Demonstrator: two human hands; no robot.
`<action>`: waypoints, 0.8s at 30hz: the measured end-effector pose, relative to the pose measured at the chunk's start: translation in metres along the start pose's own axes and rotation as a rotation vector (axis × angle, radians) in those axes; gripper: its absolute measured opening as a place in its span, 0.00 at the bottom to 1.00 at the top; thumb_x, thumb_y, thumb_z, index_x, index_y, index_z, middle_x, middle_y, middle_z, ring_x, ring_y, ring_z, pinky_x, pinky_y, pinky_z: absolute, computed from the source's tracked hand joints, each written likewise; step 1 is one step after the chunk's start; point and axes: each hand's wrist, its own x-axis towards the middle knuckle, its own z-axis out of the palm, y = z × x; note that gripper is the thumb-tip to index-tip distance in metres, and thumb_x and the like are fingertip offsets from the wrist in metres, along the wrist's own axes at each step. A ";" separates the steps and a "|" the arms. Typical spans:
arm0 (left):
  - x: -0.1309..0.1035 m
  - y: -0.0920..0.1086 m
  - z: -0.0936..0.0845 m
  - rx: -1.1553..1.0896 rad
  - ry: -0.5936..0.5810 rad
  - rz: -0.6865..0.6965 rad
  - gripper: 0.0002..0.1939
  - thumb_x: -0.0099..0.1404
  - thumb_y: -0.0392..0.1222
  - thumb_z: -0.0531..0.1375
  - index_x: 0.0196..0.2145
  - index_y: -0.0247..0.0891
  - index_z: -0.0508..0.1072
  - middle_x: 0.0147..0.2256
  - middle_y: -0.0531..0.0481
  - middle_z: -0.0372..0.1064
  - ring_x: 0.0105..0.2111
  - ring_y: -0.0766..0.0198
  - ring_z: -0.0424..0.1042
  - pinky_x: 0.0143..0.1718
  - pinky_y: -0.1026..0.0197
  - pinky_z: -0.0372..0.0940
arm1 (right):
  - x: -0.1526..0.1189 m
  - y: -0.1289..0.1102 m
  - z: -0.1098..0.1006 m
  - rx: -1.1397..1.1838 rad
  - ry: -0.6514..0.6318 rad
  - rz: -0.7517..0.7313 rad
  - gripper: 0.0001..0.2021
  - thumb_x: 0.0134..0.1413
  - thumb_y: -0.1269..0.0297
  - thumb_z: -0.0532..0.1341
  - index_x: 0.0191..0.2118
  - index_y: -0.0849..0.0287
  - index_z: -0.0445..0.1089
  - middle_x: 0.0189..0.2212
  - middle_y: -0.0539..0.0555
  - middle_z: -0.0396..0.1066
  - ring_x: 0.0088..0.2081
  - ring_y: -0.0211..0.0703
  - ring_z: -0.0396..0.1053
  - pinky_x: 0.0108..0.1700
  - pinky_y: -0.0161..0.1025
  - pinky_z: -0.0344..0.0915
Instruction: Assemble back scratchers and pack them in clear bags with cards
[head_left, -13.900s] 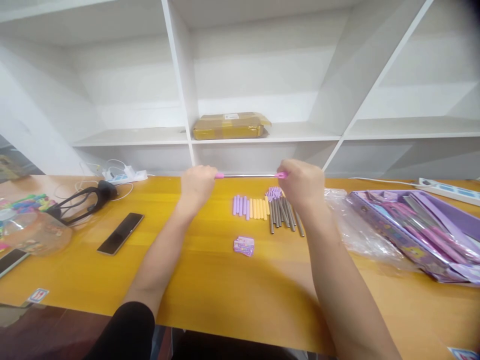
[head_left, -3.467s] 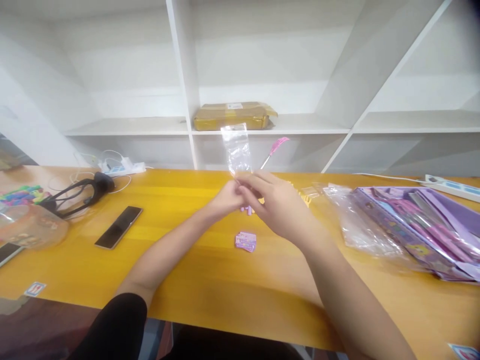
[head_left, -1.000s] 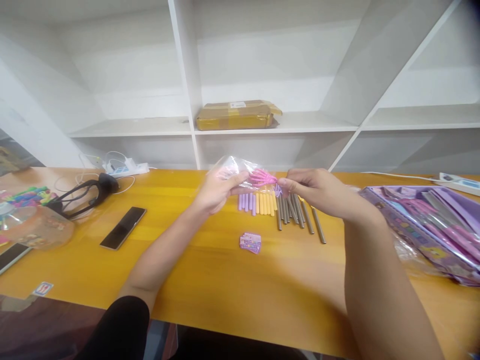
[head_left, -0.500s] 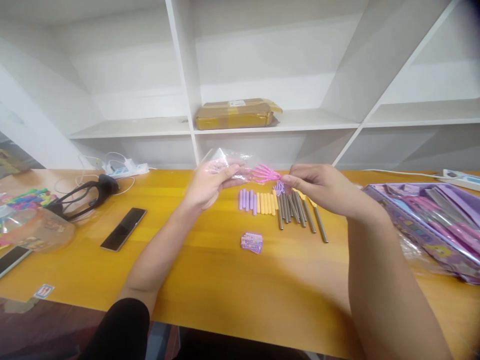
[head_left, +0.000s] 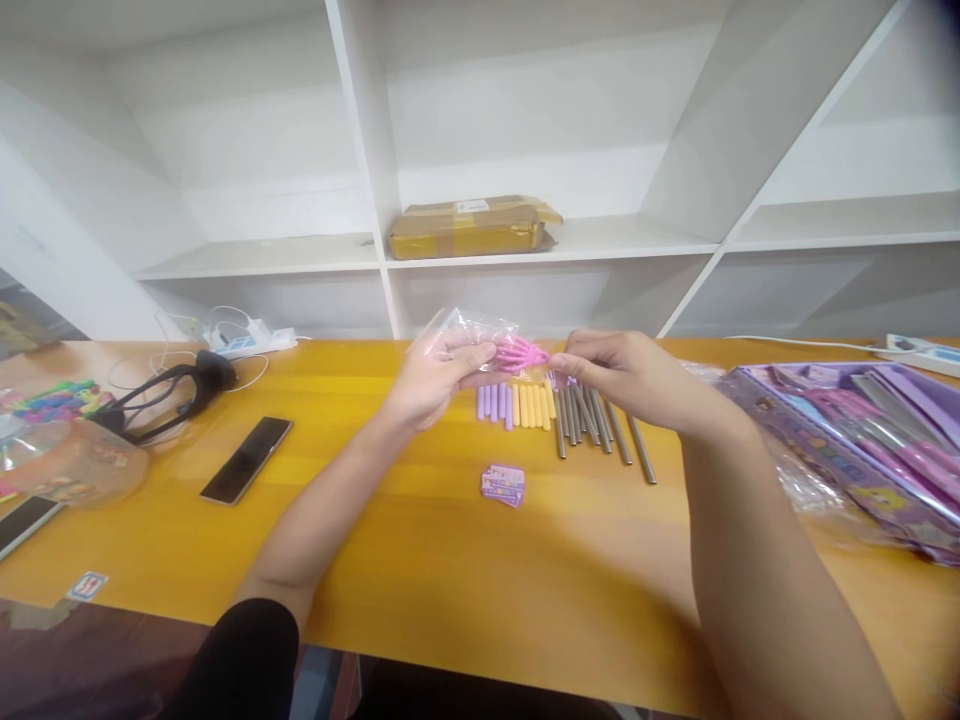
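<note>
Beyond the purple cards (head_left: 502, 484) and to their right, I have the right hand (head_left: 619, 372) pinching the neck of a pink back scratcher (head_left: 523, 353), the best hold: I'd expect it light and stiff, thin prongs apt to snag. Beyond the cards and to their left, the left hand (head_left: 431, 380) grips a clear plastic bag (head_left: 459, 328), likely limp and slippery. The scratcher's head, beyond the cards, is bright pink, hand-shaped, prongs overlapping the bag; how deep, I can't tell.
</note>
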 end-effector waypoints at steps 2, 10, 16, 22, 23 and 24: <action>0.000 -0.001 0.002 -0.007 0.012 0.002 0.28 0.56 0.48 0.81 0.50 0.38 0.78 0.45 0.43 0.84 0.49 0.45 0.84 0.56 0.36 0.79 | 0.000 0.000 0.001 -0.008 0.007 0.001 0.33 0.71 0.30 0.54 0.30 0.55 0.78 0.32 0.55 0.74 0.35 0.44 0.69 0.43 0.44 0.63; 0.002 -0.013 0.004 0.042 -0.085 -0.040 0.20 0.58 0.52 0.79 0.41 0.38 0.83 0.42 0.41 0.83 0.53 0.41 0.82 0.58 0.38 0.78 | 0.001 -0.008 0.014 -0.053 0.090 0.080 0.33 0.70 0.30 0.56 0.30 0.55 0.77 0.30 0.55 0.73 0.32 0.43 0.66 0.39 0.43 0.61; 0.006 -0.012 0.000 -0.004 -0.002 -0.014 0.21 0.57 0.48 0.79 0.43 0.38 0.80 0.42 0.42 0.83 0.52 0.42 0.83 0.57 0.37 0.78 | 0.004 -0.019 0.021 -0.018 0.088 0.105 0.37 0.67 0.25 0.54 0.28 0.57 0.73 0.29 0.55 0.74 0.31 0.43 0.66 0.36 0.42 0.61; 0.012 0.002 -0.014 -0.027 0.036 0.052 0.19 0.58 0.47 0.79 0.40 0.36 0.79 0.42 0.42 0.84 0.49 0.47 0.84 0.58 0.42 0.78 | -0.001 0.010 -0.003 0.018 -0.024 0.140 0.34 0.66 0.26 0.56 0.34 0.54 0.79 0.26 0.53 0.71 0.31 0.43 0.67 0.36 0.41 0.63; 0.012 0.001 -0.014 -0.029 0.038 0.056 0.19 0.58 0.47 0.79 0.39 0.35 0.79 0.42 0.42 0.84 0.48 0.48 0.85 0.57 0.42 0.78 | -0.001 0.013 -0.006 0.028 -0.028 0.139 0.34 0.66 0.26 0.56 0.34 0.54 0.79 0.26 0.53 0.72 0.31 0.44 0.68 0.36 0.42 0.64; 0.011 -0.001 -0.013 -0.033 0.047 0.054 0.19 0.58 0.47 0.79 0.39 0.35 0.79 0.42 0.43 0.84 0.47 0.49 0.85 0.57 0.42 0.78 | -0.001 0.016 -0.006 0.035 -0.029 0.136 0.34 0.65 0.26 0.57 0.34 0.54 0.80 0.26 0.53 0.72 0.31 0.44 0.68 0.36 0.42 0.64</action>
